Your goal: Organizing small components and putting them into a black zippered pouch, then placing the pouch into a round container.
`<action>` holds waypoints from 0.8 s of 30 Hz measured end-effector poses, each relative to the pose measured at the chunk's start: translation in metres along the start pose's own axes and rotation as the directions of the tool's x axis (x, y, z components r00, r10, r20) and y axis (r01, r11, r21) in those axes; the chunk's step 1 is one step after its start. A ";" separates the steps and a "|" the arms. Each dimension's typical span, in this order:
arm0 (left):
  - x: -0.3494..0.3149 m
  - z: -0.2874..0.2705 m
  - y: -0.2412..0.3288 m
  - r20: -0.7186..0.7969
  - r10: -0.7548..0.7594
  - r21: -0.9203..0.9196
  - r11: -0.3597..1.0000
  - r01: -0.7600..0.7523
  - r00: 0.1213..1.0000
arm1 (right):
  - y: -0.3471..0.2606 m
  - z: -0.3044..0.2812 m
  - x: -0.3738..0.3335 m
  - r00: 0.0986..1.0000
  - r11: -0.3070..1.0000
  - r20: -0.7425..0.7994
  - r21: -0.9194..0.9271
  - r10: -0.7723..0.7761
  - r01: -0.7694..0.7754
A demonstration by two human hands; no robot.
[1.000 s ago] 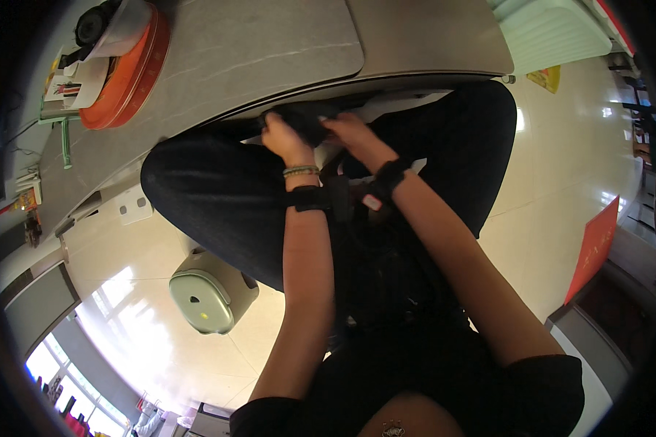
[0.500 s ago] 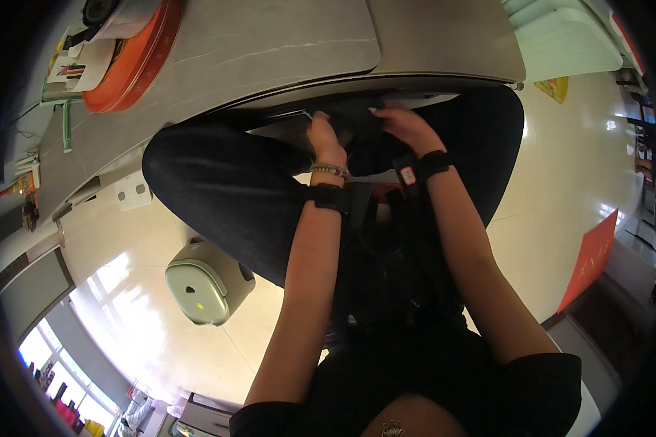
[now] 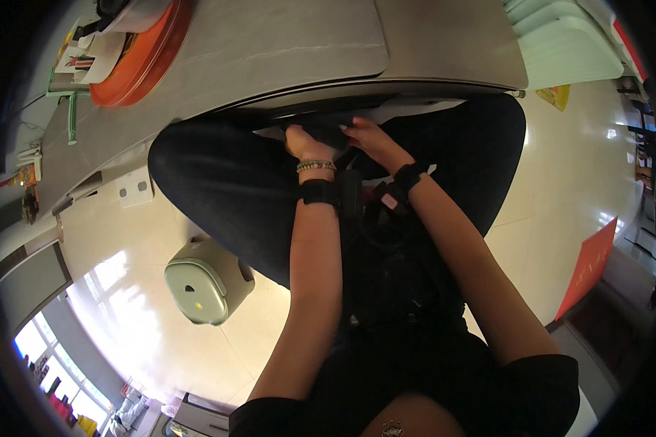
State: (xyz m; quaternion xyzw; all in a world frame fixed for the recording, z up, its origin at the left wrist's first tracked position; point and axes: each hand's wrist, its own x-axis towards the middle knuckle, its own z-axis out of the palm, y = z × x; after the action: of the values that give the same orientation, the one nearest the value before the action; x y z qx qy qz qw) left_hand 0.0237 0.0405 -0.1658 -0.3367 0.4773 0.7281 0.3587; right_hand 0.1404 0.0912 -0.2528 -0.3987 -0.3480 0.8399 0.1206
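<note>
My left hand [image 3: 304, 148], with a beaded bracelet [image 3: 315, 166] at its wrist, is closed at the left side of a dark, soft-looking piece [image 3: 329, 132]. My right hand [image 3: 374, 140] pinches the right side of the same piece between thumb and fingers. The piece hangs between my hands, just below the table's front edge and above my lap. Its exact kind cannot be made out in the shadow. Both wrists carry black straps. My knees, in dark trousers [image 3: 219, 197], spread to either side of my hands.
A grey table [image 3: 284, 44] spans the front, bearing an orange round tray [image 3: 142, 69] at far left. Pale green stacked plastic [image 3: 568, 47] stands at far right. On the tiled floor sit a green-grey stool [image 3: 197, 291] and a yellow packet [image 3: 555, 96]. A red sheet [image 3: 588, 266] stands at right.
Both hands have shifted left and slightly toward me, the right one farther, so they are closer together. The dark piece has moved left with them. The view has shifted slightly.
</note>
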 end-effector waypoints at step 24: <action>-0.024 0.019 0.014 0.400 0.352 0.342 0.799 -0.494 0.846 | -0.102 0.045 -0.065 0.966 0.962 -0.216 0.197 -0.145 0.189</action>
State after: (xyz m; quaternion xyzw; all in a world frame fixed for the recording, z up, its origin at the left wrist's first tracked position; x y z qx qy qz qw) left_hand 0.0214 0.0491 -0.1332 -0.0105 0.6265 0.7098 0.3218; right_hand 0.1408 0.1122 -0.1259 -0.4345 -0.2731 0.8153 0.2683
